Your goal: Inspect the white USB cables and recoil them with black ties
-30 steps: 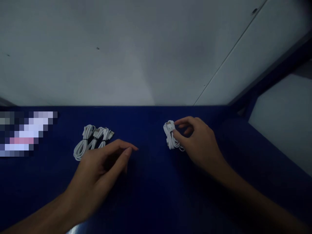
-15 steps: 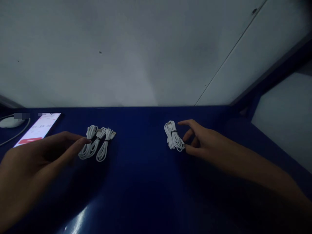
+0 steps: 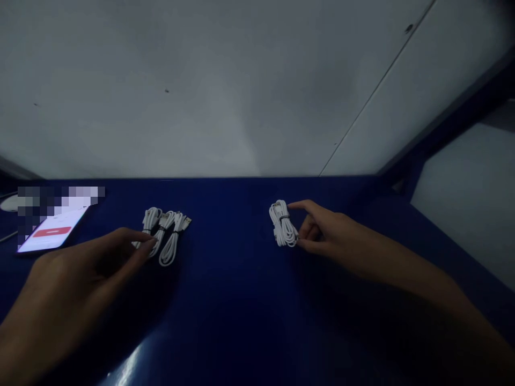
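Observation:
My left hand [image 3: 100,279] is at a row of coiled white USB cables on the left, its thumb and index fingertip nearly together over the leftmost cable [image 3: 152,217] and covering its lower loop. Beside that cable lie a second USB cable [image 3: 163,228] and a third [image 3: 170,247], each tied with a dark band, metal plugs toward the back. On the right, a small stack of coiled white USB cables [image 3: 284,225] lies against my right hand [image 3: 322,228]. Its thumb and index finger are apart, their tips at the stack's right side; the other fingers curl in.
The cables rest on a glossy blue table [image 3: 229,279]. A lit phone [image 3: 50,230], partly pixelated, lies at the left, with a white round object [image 3: 12,203] and its cord beyond it. A grey-white panel [image 3: 209,118] rises behind the table.
My left hand has moved slightly right over the left cables, thumb and index finger drawing closer. My right hand has shifted a little left along with the stack's edge.

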A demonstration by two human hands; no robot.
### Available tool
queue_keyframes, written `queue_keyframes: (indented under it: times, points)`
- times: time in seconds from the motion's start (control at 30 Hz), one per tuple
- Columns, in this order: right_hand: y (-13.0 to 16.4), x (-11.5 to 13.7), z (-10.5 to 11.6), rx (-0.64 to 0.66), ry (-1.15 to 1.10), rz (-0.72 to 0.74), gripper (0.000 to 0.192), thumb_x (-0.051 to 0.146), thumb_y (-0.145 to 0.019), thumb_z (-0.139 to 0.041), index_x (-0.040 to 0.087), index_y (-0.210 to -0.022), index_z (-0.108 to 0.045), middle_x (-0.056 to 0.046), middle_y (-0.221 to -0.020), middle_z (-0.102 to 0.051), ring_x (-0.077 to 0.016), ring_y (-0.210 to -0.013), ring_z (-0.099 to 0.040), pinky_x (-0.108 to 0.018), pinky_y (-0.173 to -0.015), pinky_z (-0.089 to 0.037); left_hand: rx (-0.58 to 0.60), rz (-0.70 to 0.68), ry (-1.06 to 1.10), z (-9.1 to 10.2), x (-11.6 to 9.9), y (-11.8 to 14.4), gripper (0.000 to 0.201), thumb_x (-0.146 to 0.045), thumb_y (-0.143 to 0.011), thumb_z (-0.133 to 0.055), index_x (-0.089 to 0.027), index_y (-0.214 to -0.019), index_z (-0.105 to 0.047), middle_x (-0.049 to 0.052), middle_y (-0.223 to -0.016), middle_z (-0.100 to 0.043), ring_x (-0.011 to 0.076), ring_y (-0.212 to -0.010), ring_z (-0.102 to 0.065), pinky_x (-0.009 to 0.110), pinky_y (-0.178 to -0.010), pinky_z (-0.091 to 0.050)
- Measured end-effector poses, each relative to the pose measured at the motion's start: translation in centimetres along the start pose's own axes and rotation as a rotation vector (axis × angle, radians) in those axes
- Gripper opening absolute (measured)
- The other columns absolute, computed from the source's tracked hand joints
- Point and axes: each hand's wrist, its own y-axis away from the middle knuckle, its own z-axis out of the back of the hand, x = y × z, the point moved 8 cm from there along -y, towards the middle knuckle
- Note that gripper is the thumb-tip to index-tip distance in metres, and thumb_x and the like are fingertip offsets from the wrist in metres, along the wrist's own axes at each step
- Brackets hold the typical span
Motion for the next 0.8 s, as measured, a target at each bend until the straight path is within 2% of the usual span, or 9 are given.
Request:
queue_keyframes:
  times: [0.1,0.2,0.23,0.37,0.4,0.5,0.57,0.7,0.8]
  points:
    - [-0.2,0.1,-0.1,0.015,0.008,0.010,0.060,0.026,-0.100,-0.065,0.028,-0.159,-0.055,-0.006,-0.101,-0.081,-0.0284,-0.088,-0.079,-0.040,-0.068,-0.062,-0.026,-0.189,-0.205,-0.6,-1.5,-0.2,0.034,-0.065,-0.100,-0.067,-0.036,-0.110,-0.082,-0.006,-0.087,-0.083,0.0230,-0.065,-0.074,0.029,-0.062,-0.050]
    - [-0.2,0.0,-0.1,0.023,0.010,-0.031,0.060,0.029,-0.101,-0.065,0.027,-0.160,-0.053,-0.007,-0.102,-0.081,-0.0291,-0.089,-0.079,-0.041,-0.069,-0.062,-0.066,-0.333,-0.256,-1.4,-2.6,-0.1,0.036,-0.062,-0.104,-0.060,-0.031,-0.106,-0.079,0.001,-0.102,-0.082,0.0245,-0.070,-0.073,0.034,-0.064,-0.047]
    - [-0.2,-0.1,0.0,0.026,0.017,-0.042,0.060,0.030,-0.101,-0.066,0.028,-0.160,-0.052,-0.007,-0.103,-0.081,-0.0292,-0.090,-0.080,-0.041,-0.069,-0.062,-0.041,-0.332,-0.271,-1.9,-2.6,-0.2,0.037,-0.062,-0.105,-0.061,-0.030,-0.106,-0.078,0.003,-0.106,-0.080,0.0265,-0.075,-0.075,0.035,-0.066,-0.047]
    - [0.6,-0.3,0.2,0.013,0.122,-0.081,0.055,0.045,-0.108,-0.060,0.034,-0.161,-0.053,-0.008,-0.113,-0.080,-0.0286,-0.086,-0.078,-0.042,-0.067,-0.061,-0.050,-0.341,-0.328,-2.9,-3.7,-0.9,0.036,-0.062,-0.104,-0.062,-0.028,-0.100,-0.073,0.007,-0.103,-0.071,0.0237,-0.067,-0.065,0.036,-0.061,-0.040]
    - [0.8,-0.4,0.4,-0.020,0.165,-0.100,0.053,0.048,-0.109,-0.056,0.035,-0.160,-0.054,-0.008,-0.114,-0.080,-0.0288,-0.084,-0.078,-0.044,-0.067,-0.061,-0.067,-0.326,-0.355,-3.0,-4.0,-1.2,0.038,-0.064,-0.102,-0.063,-0.028,-0.096,-0.072,0.006,-0.098,-0.067,0.0222,-0.063,-0.062,0.035,-0.059,-0.037]
    - [1.2,0.4,1.4,-0.205,0.282,-0.090,0.053,0.046,-0.111,-0.049,0.031,-0.162,-0.055,-0.013,-0.125,-0.076,-0.0342,-0.103,-0.075,-0.053,-0.084,-0.061,-0.134,-0.311,-0.421,-2.9,-4.9,-2.0,0.041,-0.069,-0.096,-0.065,-0.029,-0.089,-0.072,0.003,-0.094,-0.060,0.0147,-0.052,-0.049,0.033,-0.054,-0.029]
    - [1.2,1.1,1.6,-0.265,0.317,-0.084,0.055,0.040,-0.110,-0.050,0.025,-0.163,-0.054,-0.014,-0.128,-0.074,-0.0365,-0.111,-0.072,-0.056,-0.090,-0.059,-0.127,-0.308,-0.485,-3.2,-5.1,-2.3,0.045,-0.070,-0.098,-0.061,-0.028,-0.089,-0.071,0.004,-0.096,-0.059,0.0130,-0.049,-0.044,0.032,-0.053,-0.026]
    - [0.6,2.5,1.5,-0.323,0.312,-0.037,0.048,0.031,-0.107,-0.053,0.018,-0.153,-0.062,-0.014,-0.121,-0.076,-0.0359,-0.111,-0.069,-0.053,-0.087,-0.058,-0.059,-0.315,-0.575,-4.0,-5.0,-2.5,0.045,-0.065,-0.106,-0.048,-0.027,-0.092,-0.066,0.009,-0.101,-0.062,0.0177,-0.053,-0.051,0.034,-0.053,-0.027]
    - [0.8,4.4,1.6,-0.457,0.312,0.127,0.034,0.025,-0.107,-0.055,0.019,-0.137,-0.070,-0.012,-0.116,-0.077,-0.0319,-0.106,-0.069,-0.047,-0.084,-0.056,-0.025,-0.323,-0.564,-4.2,-5.5,-2.3,0.043,-0.062,-0.108,-0.046,-0.026,-0.101,-0.068,0.014,-0.113,-0.067,0.0253,-0.062,-0.063,0.037,-0.056,-0.032]
